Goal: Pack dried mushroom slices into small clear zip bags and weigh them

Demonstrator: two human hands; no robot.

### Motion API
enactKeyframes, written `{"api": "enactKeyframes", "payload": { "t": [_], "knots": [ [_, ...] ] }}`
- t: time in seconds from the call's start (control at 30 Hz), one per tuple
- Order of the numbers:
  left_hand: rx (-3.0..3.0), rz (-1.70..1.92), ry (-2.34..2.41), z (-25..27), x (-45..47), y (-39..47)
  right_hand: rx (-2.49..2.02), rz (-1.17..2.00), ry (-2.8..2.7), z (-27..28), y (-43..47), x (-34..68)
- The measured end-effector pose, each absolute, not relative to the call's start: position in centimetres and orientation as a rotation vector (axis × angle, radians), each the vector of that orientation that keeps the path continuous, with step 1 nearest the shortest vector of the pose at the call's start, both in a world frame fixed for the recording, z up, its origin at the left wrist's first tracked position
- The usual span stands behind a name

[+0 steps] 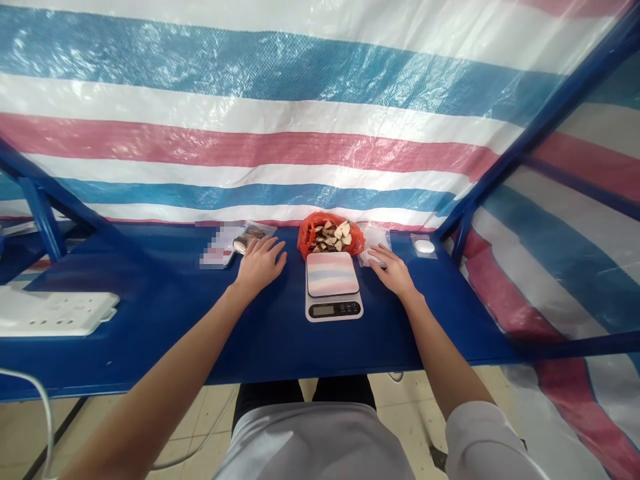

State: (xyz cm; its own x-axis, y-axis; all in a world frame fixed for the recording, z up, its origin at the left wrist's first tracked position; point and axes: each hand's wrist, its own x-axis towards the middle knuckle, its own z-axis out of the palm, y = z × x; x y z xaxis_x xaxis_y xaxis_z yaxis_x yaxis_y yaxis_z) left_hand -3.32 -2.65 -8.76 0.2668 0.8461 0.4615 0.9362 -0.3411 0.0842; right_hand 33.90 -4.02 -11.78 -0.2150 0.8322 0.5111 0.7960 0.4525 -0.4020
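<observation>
Between my two hands a white digital kitchen scale [333,285] lies on the blue table [280,340], its plate bare and mirror-like. Right behind it sits an open red plastic bag [306,243] full of dried, sliced pieces [330,235] that look like mushrooms. My left hand [260,262] rests with fingers spread, its fingertips by a clear bag [253,232] with dark and pale contents. My right hand [391,268] lies flat, fingers apart, over the edge of a clear plastic bag [373,238]. Neither hand holds anything.
A white power strip [60,312] lies at the left, with a white cable [37,381] near the front edge. A small packet with a white round object [425,247] is at the right. Blue metal bars [493,180] and a striped tarp [280,73] enclose the table.
</observation>
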Motion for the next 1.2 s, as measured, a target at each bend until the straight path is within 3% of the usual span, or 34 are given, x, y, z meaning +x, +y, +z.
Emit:
{"api": "enactKeyframes", "payload": {
  "t": [0.3, 1.2],
  "knots": [
    [-2.267, -0.344, -1.7, -8.8, -5.4, 1.1, -1.466, -0.014, -2.09, -13.1, -1.8, 32.9],
    [-2.378, -0.544, -1.876, -9.4, -6.5, 2.4, -1.488, 0.125, -2.154, -13.4, -1.8, 33.0]
  ]
}}
